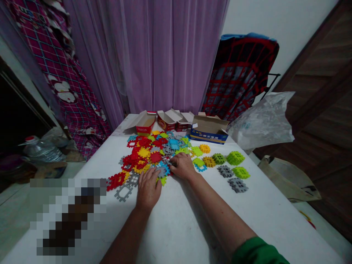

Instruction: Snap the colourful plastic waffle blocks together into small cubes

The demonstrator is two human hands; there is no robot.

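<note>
A heap of flat toothed building tiles [156, 157] in red, yellow, blue, green and grey covers the middle of the table. My left hand [149, 187] rests palm down on the heap's near edge, fingers stretched over a grey-blue tile [162, 171]. Beside it, my right hand [182, 165] has its thumb and fingers curled together at a grey tile [166, 160], partly hidden by the fingers. Right of the heap stand small stacks: yellow tiles [209, 161], green tiles [235, 158] and grey tiles [238, 185]. At the left lie red tiles [116, 181] and a grey frame piece [123, 193].
Open cardboard boxes line the back of the white table [176, 223]: a red box [145, 129], smaller red boxes [166, 125] and a blue box [209, 135]. A clear plastic bag [264, 121] bulges past the right edge. A pixelated patch hides the front left.
</note>
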